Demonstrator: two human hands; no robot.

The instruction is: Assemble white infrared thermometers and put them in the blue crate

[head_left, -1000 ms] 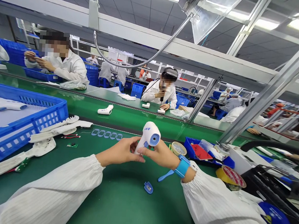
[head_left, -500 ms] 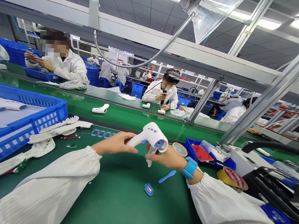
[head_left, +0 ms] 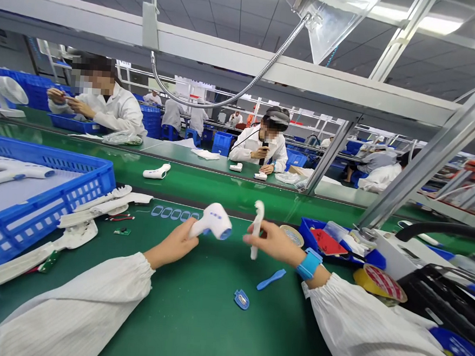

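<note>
My left hand (head_left: 175, 242) is closed around the handle of a white, gun-shaped infrared thermometer (head_left: 215, 221) with blue trim, its head pointing right. Apart from it, my right hand (head_left: 277, 243) pinches a slim white plastic casing piece (head_left: 258, 216), held upright above the mat. Below that hand a blue plastic pry tool (head_left: 271, 279) lies on the green mat. Next to it rests a small blue cover (head_left: 241, 299) with a metal bit inside. White casing shells (head_left: 107, 204) lie to the left, near a small green circuit board (head_left: 122, 231) with red wires.
At left stands a blue crate (head_left: 95, 176) with white thermometers inside. A round tub (head_left: 291, 235), a blue parts bin (head_left: 342, 250) and a tape roll (head_left: 380, 281) are at right. Another thermometer (head_left: 156, 171) lies beyond the mat. A metal post (head_left: 435, 148) slants at right; co-workers sit opposite.
My hands have moved apart. The casing piece in my right hand is now clear of the thermometer, which my left hand has carried slightly left and turned. The view has shifted a little.
</note>
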